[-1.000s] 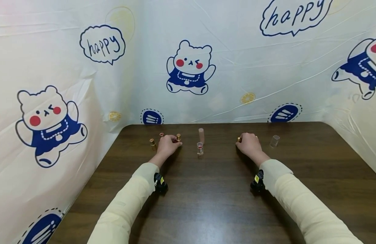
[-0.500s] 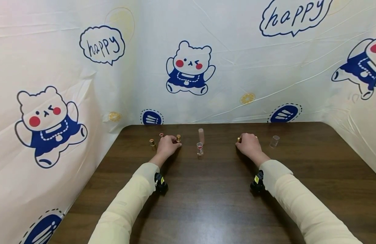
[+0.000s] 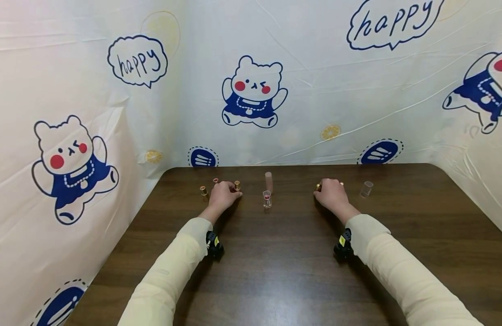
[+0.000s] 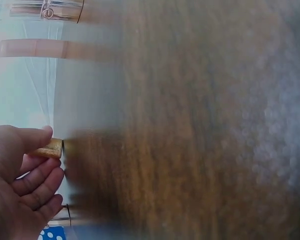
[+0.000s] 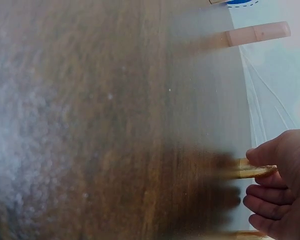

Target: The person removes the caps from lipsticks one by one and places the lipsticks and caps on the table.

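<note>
My left hand pinches a small gold tube between thumb and fingers; in the left wrist view its gold base stands on the table. A second gold tube and a red-topped one are beside that hand. On the right, my right hand grips another gold tube, whose lower part shows below the thumb in the right wrist view. Between the hands stand a pink tube and, nearer me, a clear tube with something red inside.
A clear cup-like piece stands to the right of my right hand. Part of another gold item shows at the bottom of the right wrist view. Behind the brown table hangs a printed cloth.
The gold tube in my left hand has shifted very slightly to the left. Both hands stay in nearly the same place, with their holds unchanged.
</note>
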Demonstrator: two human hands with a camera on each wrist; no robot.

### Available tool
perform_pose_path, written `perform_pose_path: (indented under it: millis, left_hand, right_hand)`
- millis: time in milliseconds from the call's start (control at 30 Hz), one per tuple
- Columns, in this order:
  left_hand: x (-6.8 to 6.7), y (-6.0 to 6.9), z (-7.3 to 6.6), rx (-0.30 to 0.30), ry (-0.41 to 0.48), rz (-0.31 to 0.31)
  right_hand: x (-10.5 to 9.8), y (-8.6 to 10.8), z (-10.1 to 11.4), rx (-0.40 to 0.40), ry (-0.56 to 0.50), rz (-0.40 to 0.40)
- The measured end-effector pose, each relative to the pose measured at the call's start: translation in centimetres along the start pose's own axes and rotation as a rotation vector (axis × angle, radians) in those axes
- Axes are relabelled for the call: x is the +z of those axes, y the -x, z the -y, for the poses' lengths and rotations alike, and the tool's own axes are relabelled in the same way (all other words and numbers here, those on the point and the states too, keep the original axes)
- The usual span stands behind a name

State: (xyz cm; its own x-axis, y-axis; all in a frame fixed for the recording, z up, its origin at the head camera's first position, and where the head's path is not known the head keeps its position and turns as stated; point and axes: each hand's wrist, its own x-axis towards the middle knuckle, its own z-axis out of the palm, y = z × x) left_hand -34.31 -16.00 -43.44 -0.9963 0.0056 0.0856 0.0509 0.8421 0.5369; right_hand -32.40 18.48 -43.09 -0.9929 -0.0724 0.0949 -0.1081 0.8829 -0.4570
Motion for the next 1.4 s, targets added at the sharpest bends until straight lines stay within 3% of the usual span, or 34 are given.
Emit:
perform_pose_path:
  millis: [600, 967, 1167, 1400]
  left_hand:
    - [-0.2, -0.1, 0.2, 0.029, -0.025, -0.005]
    - [-0.2, 0.0, 0.3, 0.024, -0.030, 0.007]
    - [-0.2, 0.0, 0.4, 0.019, -0.037, 0.008]
    - [-0.1, 0.1, 0.5, 0.022, -0.036, 0.008]
  right_hand:
    - [-0.7, 0.3, 0.6, -0.034, -0.039, -0.047]
    - [-1.1, 1.0, 2.7, -0.101, -0.078, -0.096]
    - [-0.5, 1.5, 4.8, -0.144, -0.165, -0.066]
    - [0.4, 2.0, 6.8, -0.188, -0.294, 0.028]
